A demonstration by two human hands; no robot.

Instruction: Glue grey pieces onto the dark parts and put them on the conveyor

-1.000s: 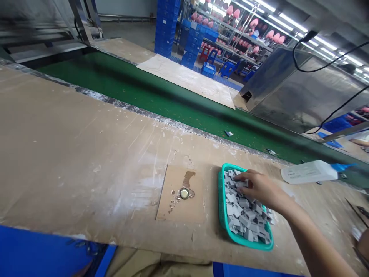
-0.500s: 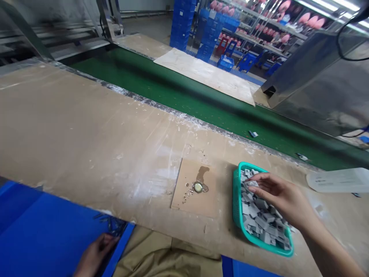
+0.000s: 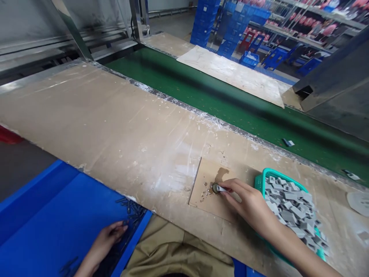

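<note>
My right hand (image 3: 245, 200) pinches a small grey plastic block (image 3: 220, 188), whose end is at a round bottle cap (image 3: 215, 187). The cap sits on a square of cardboard (image 3: 198, 188) marked with wet spots and a dark stain. Right of that hand stands a green plastic basket (image 3: 260, 181) full of similar grey blocks (image 3: 291, 204). In a blue bin (image 3: 57, 204) at the lower left, my left hand (image 3: 111, 236) has its fingers curled around a small dark piece at their tips. A heap of thin dark parts (image 3: 132, 209) lies just beyond those fingers.
Beyond the worktable (image 3: 115, 127) runs a green conveyor belt (image 3: 201, 90) with a small dark-and-white part (image 3: 288, 142) on it. A metal housing (image 3: 340, 84) spans the belt at the right. Blue crates (image 3: 204, 23) are stacked at the back.
My right hand has moved left from the basket to the cap, carrying a grey block. My left hand stays in the bin, now with a dark piece at its fingertips. The view has turned left.
</note>
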